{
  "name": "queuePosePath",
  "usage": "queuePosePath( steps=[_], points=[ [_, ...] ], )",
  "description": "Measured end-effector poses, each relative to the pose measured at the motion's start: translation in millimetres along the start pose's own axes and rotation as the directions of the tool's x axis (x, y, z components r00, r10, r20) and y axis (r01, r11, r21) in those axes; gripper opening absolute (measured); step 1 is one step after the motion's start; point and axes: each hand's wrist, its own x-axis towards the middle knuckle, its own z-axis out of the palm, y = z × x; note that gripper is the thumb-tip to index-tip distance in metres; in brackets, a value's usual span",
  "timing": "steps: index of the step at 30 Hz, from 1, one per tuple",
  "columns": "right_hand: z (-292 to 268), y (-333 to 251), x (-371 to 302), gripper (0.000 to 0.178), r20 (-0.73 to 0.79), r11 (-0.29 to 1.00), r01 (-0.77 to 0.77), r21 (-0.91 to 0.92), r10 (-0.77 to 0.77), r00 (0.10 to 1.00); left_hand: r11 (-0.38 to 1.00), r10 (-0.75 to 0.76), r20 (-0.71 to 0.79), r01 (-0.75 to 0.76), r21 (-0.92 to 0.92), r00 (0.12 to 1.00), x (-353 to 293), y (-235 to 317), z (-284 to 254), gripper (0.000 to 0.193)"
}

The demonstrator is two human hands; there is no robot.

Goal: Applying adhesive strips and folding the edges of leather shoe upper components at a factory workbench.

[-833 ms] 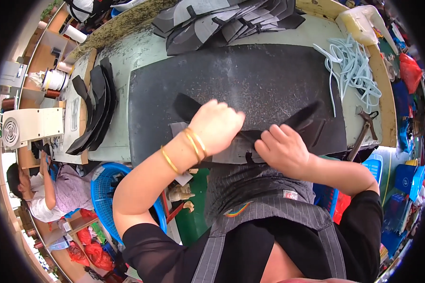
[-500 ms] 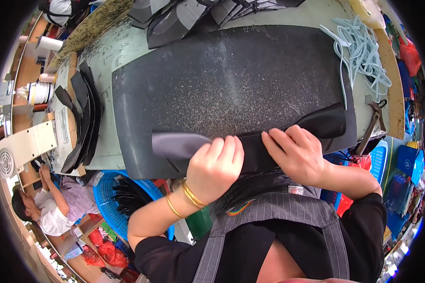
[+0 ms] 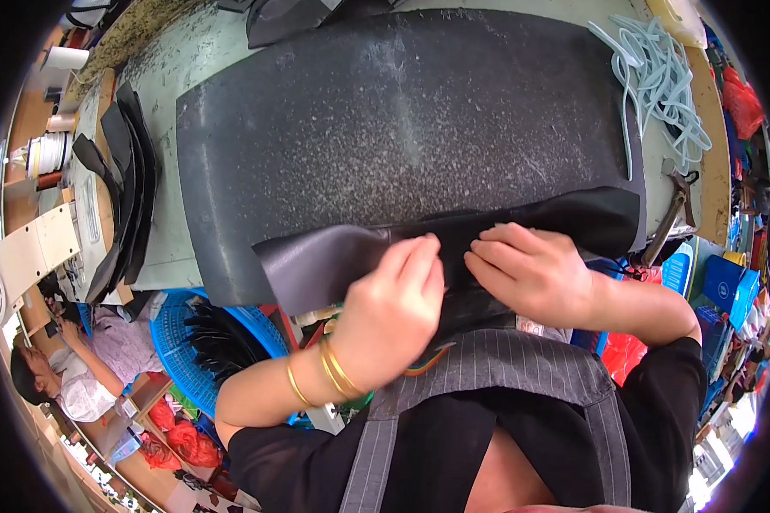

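Mat point(image 3: 402, 111) mid-frame on tabletop point(image 3: 169, 231). Panel point(image 3: 325, 265) across mat's near edge, left hand point(image 3: 393, 308) and right hand point(image 3: 539, 278) both at its middle. Cord point(image 3: 659, 90) upper right, one end over mat's right edge; hammer point(image 3: 666, 227) just below it. Stacked pieces point(image 3: 130, 188) left of mat. Other pieces point(image 3: 287, 19) behind mat, top of frame. Basket point(image 3: 167, 333) lower left, strips point(image 3: 218, 342) inside.
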Motion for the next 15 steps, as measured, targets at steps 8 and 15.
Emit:
queuePosePath(
  steps=[8,15],
  points=[
    [-15.5,-3.3,4.5,0.028,0.161,0.993,0.016,0.12,-0.035,0.986,0.93,-0.048,-0.005,0.043,-0.365,0.999,7.0,-24.5,8.2,0.014],
    [-16.2,-16.6,-7.3,0.027,0.165,0.973,0.155,-0.169,-0.127,0.978,0.97,0.23,-0.014,-0.227,0.089,0.973,5.9,-0.4,3.5,0.022]
  ],
)
